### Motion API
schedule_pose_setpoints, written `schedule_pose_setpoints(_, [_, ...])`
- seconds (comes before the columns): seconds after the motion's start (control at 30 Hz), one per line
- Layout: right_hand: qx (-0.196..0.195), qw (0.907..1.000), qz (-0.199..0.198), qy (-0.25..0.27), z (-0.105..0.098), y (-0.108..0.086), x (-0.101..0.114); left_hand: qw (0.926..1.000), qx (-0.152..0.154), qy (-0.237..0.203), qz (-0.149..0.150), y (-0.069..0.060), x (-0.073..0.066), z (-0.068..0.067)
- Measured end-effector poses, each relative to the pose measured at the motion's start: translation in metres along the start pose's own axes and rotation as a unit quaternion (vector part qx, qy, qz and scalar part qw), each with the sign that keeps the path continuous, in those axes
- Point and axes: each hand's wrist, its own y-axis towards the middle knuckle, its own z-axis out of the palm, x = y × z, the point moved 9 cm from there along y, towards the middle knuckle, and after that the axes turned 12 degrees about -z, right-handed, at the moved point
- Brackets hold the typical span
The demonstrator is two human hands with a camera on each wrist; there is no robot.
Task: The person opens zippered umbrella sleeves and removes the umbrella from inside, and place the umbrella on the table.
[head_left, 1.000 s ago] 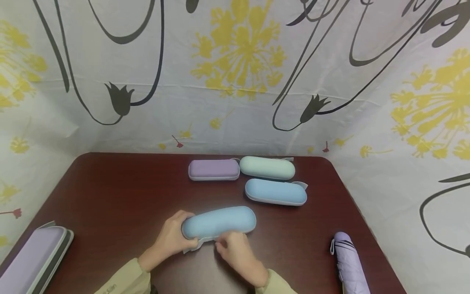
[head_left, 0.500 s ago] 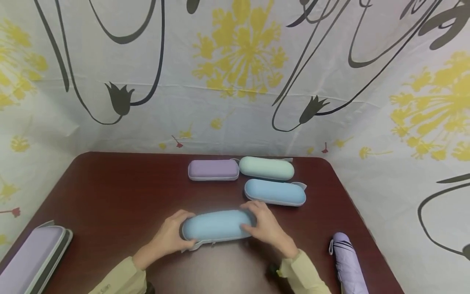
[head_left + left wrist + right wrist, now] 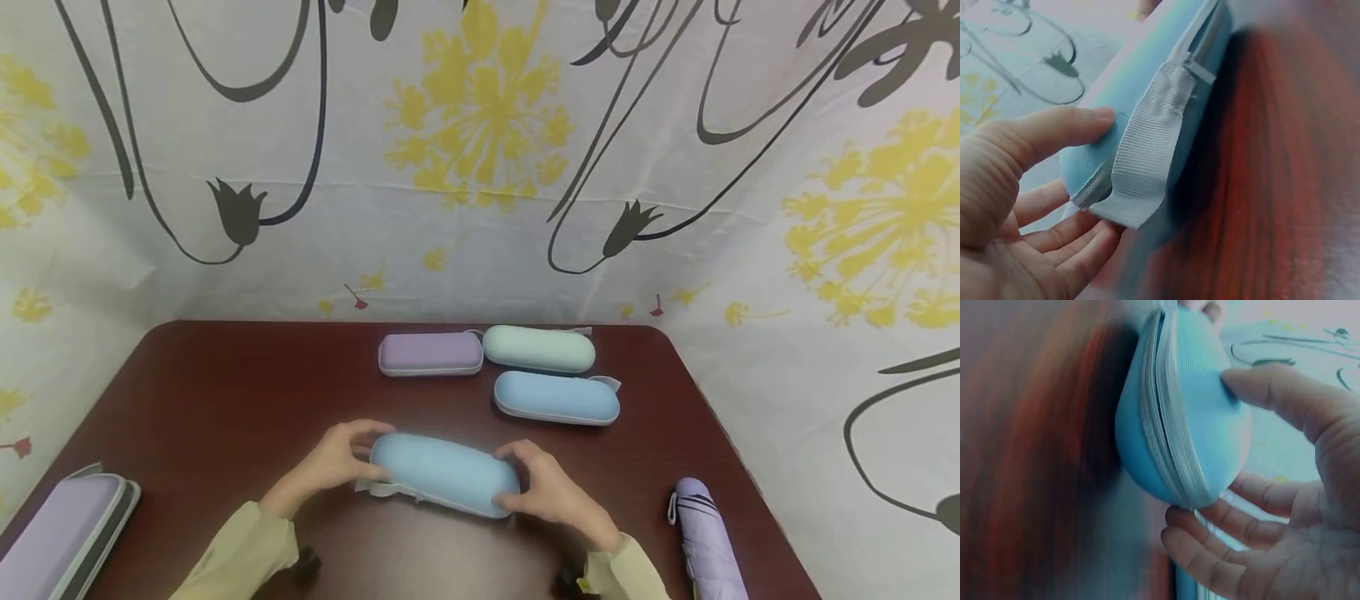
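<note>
In the head view a light blue zip case [image 3: 446, 473] lies slantwise near the table's front, its right end closer to me. My left hand [image 3: 333, 460] grips its left end; in the left wrist view the thumb presses the shell and the fingers curl round the tip beside a grey fabric loop [image 3: 1147, 137]. A zipper pull [image 3: 1199, 69] hangs just past that loop. At the other end my right hand [image 3: 551, 487] holds the case, thumb on the shell and fingers at its tip. Pale zipper tape [image 3: 1169, 425] runs round that end in the right wrist view.
Behind stand a purple case [image 3: 431, 354], a mint green case [image 3: 538, 348] and another blue case [image 3: 557, 398]. A larger lilac case [image 3: 63, 533] lies at the table's left edge, a folded lilac umbrella [image 3: 708, 537] at the right. Patterned cloth [image 3: 450, 283] hangs behind the dark red table [image 3: 247, 392].
My right hand has gone from the case's front edge to its right end and grips it. The case has turned, its right end swinging toward me. My left hand has stayed on the left end.
</note>
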Motion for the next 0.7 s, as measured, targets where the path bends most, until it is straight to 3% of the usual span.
schedule_pose_setpoints(0.13, [-0.001, 0.9992, 0.029, 0.027, 0.009, -0.008, 0.007, 0.999, 0.015, -0.019, -0.038, 0.01, 0.009, -0.004])
schedule_pose_setpoints(0.23, [0.002, 0.9973, 0.039, 0.063, 0.018, -0.013, 0.017, 0.9986, 0.022, -0.016, -0.046, 0.02, 0.01, -0.008])
schedule_pose_setpoints(0.4, [-0.003, 0.9891, 0.052, 0.137, 0.035, -0.019, 0.033, 0.9984, 0.036, -0.014, -0.041, 0.039, 0.005, -0.008])
schedule_pose_setpoints(0.7, [-0.026, 0.9827, 0.067, 0.171, 0.057, -0.019, 0.049, 0.9975, 0.064, 0.021, -0.022, 0.064, -0.007, 0.009])
